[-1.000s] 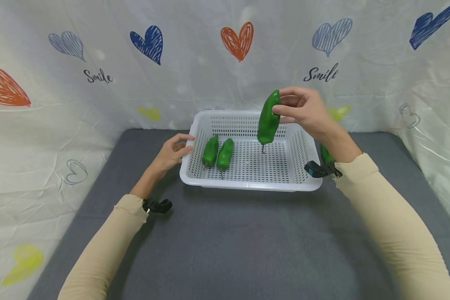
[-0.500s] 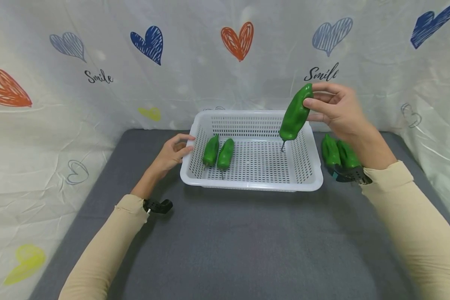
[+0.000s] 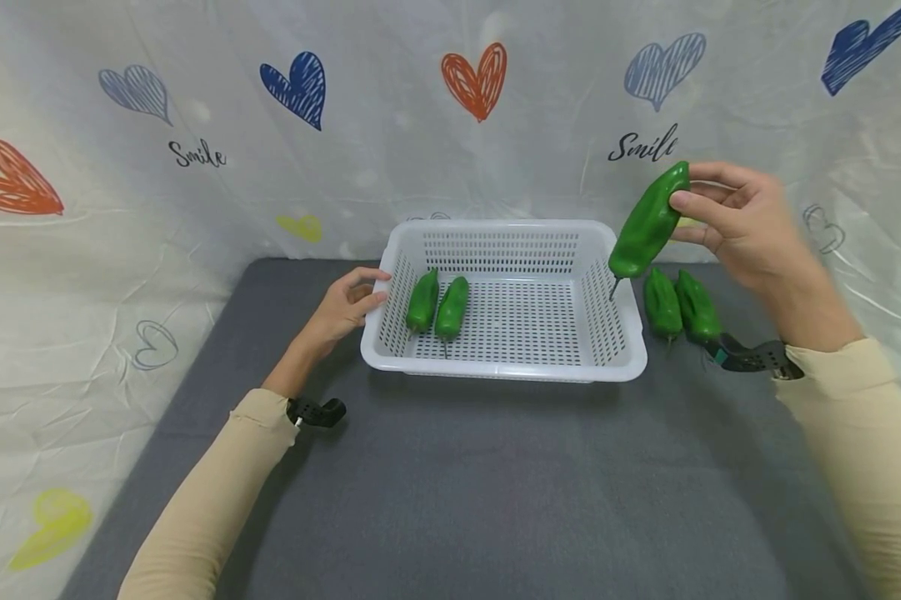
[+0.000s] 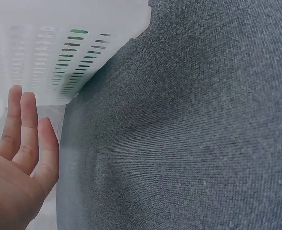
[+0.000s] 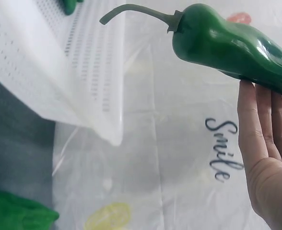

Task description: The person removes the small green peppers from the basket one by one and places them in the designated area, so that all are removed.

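Observation:
In the head view my right hand (image 3: 750, 225) pinches a long green pepper (image 3: 648, 221) near its tip, between thumb and fingers. The pepper tilts, stem down, above the right rim of a white plastic basket (image 3: 503, 372). In the right wrist view the held pepper (image 5: 227, 40) shows its curved stem. My left hand (image 3: 345, 300) touches the basket's left rim with its fingertips; in the left wrist view several fairly straight fingers (image 4: 28, 120) are beside the outer wall. Two green peppers, one left (image 3: 422, 302) and one right (image 3: 452, 308), lie in the basket's left part.
Right of the basket, two more green peppers lie side by side on the grey cloth: one nearer the basket (image 3: 662, 304), one farther right (image 3: 696, 307). Behind the grey tabletop (image 3: 495, 483) hangs a white curtain (image 3: 390, 150) printed with hearts and "Smile".
My right hand has carried the green pepper rightward, from above the basket's middle to its right rim. The two peppers outside the basket have come into view. My left hand stays put.

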Action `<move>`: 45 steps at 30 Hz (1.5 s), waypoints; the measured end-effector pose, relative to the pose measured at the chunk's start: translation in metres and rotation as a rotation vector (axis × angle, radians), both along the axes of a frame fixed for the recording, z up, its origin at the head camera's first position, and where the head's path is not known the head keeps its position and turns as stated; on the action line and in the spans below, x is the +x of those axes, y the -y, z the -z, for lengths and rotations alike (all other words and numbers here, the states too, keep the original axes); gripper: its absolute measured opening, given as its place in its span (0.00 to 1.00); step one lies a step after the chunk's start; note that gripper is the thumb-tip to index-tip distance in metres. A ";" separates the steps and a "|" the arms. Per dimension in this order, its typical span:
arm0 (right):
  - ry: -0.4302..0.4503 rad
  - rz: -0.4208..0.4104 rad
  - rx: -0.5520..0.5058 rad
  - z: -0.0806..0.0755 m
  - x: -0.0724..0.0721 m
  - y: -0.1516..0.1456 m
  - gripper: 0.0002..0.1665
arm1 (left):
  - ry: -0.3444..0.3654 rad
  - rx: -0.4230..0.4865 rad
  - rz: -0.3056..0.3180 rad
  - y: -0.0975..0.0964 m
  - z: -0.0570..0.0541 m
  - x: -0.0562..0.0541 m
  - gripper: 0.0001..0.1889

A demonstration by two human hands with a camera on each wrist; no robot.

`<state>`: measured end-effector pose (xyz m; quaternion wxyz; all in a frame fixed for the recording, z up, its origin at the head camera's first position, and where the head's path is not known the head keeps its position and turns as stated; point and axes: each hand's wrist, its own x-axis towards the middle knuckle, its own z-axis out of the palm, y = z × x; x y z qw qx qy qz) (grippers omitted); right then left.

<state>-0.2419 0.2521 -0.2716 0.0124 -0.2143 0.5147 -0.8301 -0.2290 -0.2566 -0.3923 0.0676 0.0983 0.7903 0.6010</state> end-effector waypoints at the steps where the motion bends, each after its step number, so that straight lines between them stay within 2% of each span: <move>1: 0.005 0.015 0.012 0.000 0.000 -0.004 0.16 | -0.001 0.000 0.000 0.000 0.000 0.000 0.22; 6: 0.018 0.061 0.038 0.003 0.001 -0.020 0.17 | -0.009 -0.005 -0.005 0.000 0.000 0.000 0.22; 11: 0.027 0.055 0.030 0.012 0.002 -0.037 0.17 | -0.006 -0.002 -0.006 0.000 0.000 0.000 0.22; 17: 0.096 0.053 0.007 0.023 0.001 -0.059 0.19 | -0.005 -0.003 -0.007 0.001 0.000 0.000 0.22; 26: 0.166 0.074 0.123 0.044 -0.003 -0.091 0.22 | 0.007 -0.004 -0.003 0.001 0.001 0.000 0.22; 33: 0.153 0.172 0.353 0.062 -0.005 -0.120 0.20 | -0.002 0.000 0.005 0.001 0.001 -0.001 0.23; 40: 0.184 0.282 0.610 0.077 -0.012 -0.147 0.20 | 0.006 0.003 0.000 0.000 0.001 -0.001 0.23; 45: 0.182 0.312 0.727 0.088 -0.014 -0.162 0.20 | 0.003 0.003 0.000 0.000 0.000 -0.001 0.22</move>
